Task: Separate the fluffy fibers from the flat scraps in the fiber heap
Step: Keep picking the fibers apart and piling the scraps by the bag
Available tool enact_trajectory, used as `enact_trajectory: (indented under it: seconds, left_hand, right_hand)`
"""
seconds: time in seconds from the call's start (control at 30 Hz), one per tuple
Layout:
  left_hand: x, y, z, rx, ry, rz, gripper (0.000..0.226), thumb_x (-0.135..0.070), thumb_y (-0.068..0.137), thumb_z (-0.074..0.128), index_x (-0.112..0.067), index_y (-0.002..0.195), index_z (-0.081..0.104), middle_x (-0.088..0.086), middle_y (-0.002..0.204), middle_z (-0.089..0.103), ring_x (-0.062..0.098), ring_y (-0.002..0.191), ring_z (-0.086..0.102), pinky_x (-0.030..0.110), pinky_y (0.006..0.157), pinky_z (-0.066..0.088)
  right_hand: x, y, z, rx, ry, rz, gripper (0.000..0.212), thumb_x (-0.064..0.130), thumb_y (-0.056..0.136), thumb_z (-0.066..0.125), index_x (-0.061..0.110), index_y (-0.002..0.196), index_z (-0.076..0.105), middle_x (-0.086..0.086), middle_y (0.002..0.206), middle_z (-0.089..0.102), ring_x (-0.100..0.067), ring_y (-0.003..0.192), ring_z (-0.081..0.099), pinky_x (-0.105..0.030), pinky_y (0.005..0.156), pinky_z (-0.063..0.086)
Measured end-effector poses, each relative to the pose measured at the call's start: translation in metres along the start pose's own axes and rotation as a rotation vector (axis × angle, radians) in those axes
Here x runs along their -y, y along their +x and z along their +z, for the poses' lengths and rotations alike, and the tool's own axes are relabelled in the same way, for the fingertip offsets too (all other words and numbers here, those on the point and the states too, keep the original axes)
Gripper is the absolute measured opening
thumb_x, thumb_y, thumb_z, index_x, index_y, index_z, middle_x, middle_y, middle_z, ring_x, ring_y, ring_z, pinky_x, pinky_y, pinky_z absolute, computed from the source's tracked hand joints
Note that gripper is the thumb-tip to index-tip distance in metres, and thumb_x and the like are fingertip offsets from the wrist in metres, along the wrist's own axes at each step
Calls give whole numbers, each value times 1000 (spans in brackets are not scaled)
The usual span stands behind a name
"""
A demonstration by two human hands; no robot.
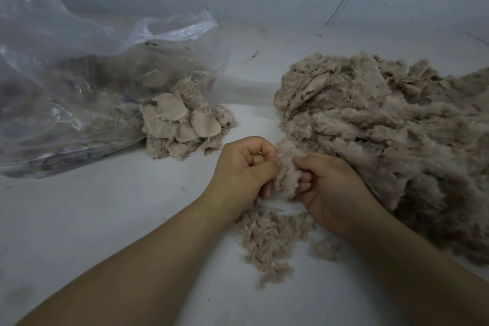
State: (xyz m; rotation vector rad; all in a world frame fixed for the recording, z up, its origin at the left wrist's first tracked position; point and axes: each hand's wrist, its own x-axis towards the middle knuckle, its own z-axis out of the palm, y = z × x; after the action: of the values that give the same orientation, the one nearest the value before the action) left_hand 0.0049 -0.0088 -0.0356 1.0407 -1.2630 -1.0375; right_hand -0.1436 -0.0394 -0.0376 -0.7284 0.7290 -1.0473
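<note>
The table (79, 219), a pale grey-white surface, carried everything. Largest on it was the fiber heap (383, 135), a tan, matted mass filling the 2 to 4 o'clock side, with at least one flat scrap showing near its top. At 10 o'clock lay a clear plastic bag (66, 82), slumped and partly filled with more tan material. Spilling from its mouth toward the center was the scrap pile (180, 124), where smooth leaf-shaped pieces sat on top of fuzzier bits. At 6 o'clock, just below the hands, lay the loose fluff (270, 235), a thin scatter of plucked tufts.

Between the hands was a small clump (287, 174), at the heap's near edge. The left hand (246, 167) had its fingers curled and pinching the clump's left side near the top. The right hand (333, 188) had its fingers curled round the clump from the right. The step in hand looked like pulling fuzz away from a backing piece.

The risks seemed modest but real. The clump sat so near the heap that a pull could drag extra matted fiber along, undoing the sorting. A hard tug might tear the flat piece, leaving fuzz stuck to fragments. The light tufts could also drift off the table, or mix into the scrap pile, since all the material shared one color and was hard to tell apart.
</note>
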Motion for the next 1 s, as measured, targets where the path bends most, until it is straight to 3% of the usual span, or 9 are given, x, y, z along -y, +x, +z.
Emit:
enact_trajectory:
  seconds: [0.13, 0.27, 0.37, 0.5, 0.63, 0.8, 0.87, 0.93, 1.0]
  left_hand:
    - [-2, 0, 2, -45, 20, 13, 13, -14, 79, 64, -10, 69, 56, 2, 43, 42, 17, 38, 36, 22, 43, 30]
    - [-2, 3, 6, -84, 111, -53, 32, -36, 79, 76, -7, 77, 63, 17, 61, 51, 25, 55, 44, 37, 53, 39]
    - [-3, 8, 5, -58, 120, -127, 22, -27, 88, 71, -6, 79, 69, 10, 65, 65, 20, 59, 59, 30, 59, 48]
    - [-7, 9, 1, 34, -46, -230, 18, -12, 92, 64, -2, 78, 67, 7, 62, 67, 13, 52, 62, 20, 49, 48]
    - [-5, 10, 3, -92, -110, -234, 29, -7, 98, 54, -8, 70, 60, 6, 58, 57, 16, 49, 49, 22, 48, 40]
    - [1, 11, 2, -214, 76, -162, 25, -8, 99, 52, -7, 75, 59, 12, 49, 53, 18, 38, 43, 22, 40, 35]
    - [6, 11, 3, -107, 251, -99, 13, 0, 92, 59, -1, 80, 62, 28, 69, 63, 28, 54, 58, 35, 50, 48]
    - [5, 9, 1, 136, 355, -92, 8, 7, 81, 62, 13, 87, 62, 35, 89, 65, 40, 83, 68, 52, 74, 57]
    - [1, 8, -9, 364, 361, -117, 21, 3, 71, 58, 11, 87, 69, 21, 86, 72, 26, 78, 71, 40, 70, 60]
  right_hand:
    - [-2, 1, -1, 33, -43, -1, 27, -2, 97, 41, 3, 71, 46, 0, 49, 35, -7, 42, 32, -16, 38, 31]
    - [-7, -1, -2, 109, -207, -31, 21, 4, 96, 52, -13, 93, 63, -2, 58, 39, -4, 45, 34, -15, 40, 34]
    - [-8, -1, -2, 104, -251, -36, 21, -2, 94, 51, -23, 93, 58, -5, 61, 38, -5, 48, 34, -16, 42, 34]
    - [-7, -4, -1, 129, -288, -46, 41, -4, 94, 52, 11, 60, 70, -3, 57, 41, -5, 49, 36, -15, 44, 35]
    - [-5, -5, 3, 92, -243, -12, 42, -4, 95, 50, 10, 60, 70, -2, 55, 40, -6, 48, 35, -15, 42, 35]
    - [0, 0, 0, 3, 46, 28, 26, 2, 98, 46, 4, 75, 57, -3, 60, 40, -4, 45, 37, -15, 41, 33]
    - [1, 0, 0, 34, 99, 25, 21, 6, 96, 49, 1, 81, 63, -3, 64, 45, -3, 45, 38, -14, 40, 34]
    - [2, -1, 2, 35, 141, 30, 22, 11, 89, 56, 6, 70, 67, 1, 56, 44, -2, 42, 37, -13, 37, 33]
    - [4, -1, 3, -8, 150, 36, 32, 13, 90, 56, 13, 60, 65, 6, 49, 40, -1, 37, 35, -11, 34, 30]
